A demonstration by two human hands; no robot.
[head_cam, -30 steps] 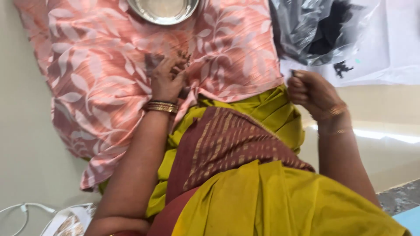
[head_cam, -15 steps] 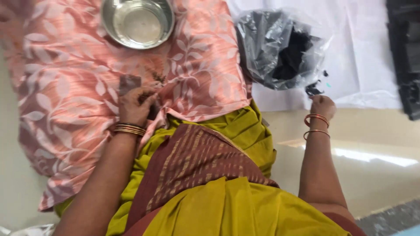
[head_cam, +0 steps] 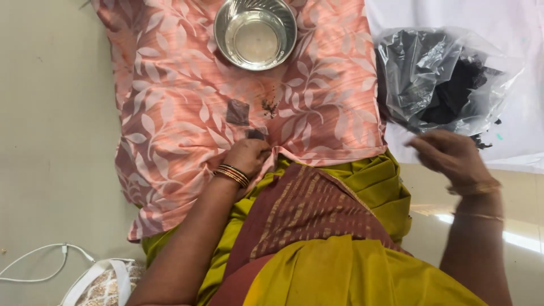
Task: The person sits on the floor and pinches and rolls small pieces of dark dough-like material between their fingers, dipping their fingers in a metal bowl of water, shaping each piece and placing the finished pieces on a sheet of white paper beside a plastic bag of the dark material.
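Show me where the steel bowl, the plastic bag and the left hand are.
steel bowl point(head_cam: 255, 33), head view, on its inner base.
plastic bag point(head_cam: 419, 73), head view, on its crumpled front.
left hand point(head_cam: 247, 157), head view, on its back.

Her left hand point(head_cam: 247, 157) rests curled, knuckles up, bangles at the wrist. Her right hand point(head_cam: 447, 156) hangs raised, fingers loosely bent, forearm angled upward, slightly blurred.

We see a pale floor point(head_cam: 51, 113) carrying a pink leaf-patterned cloth point(head_cam: 164, 113) and a white sheet point(head_cam: 510, 22). On the cloth sit a steel bowl point(head_cam: 255, 34) and dark scraps point(head_cam: 238, 111); a clear bag point(head_cam: 436, 79) lies on the sheet.
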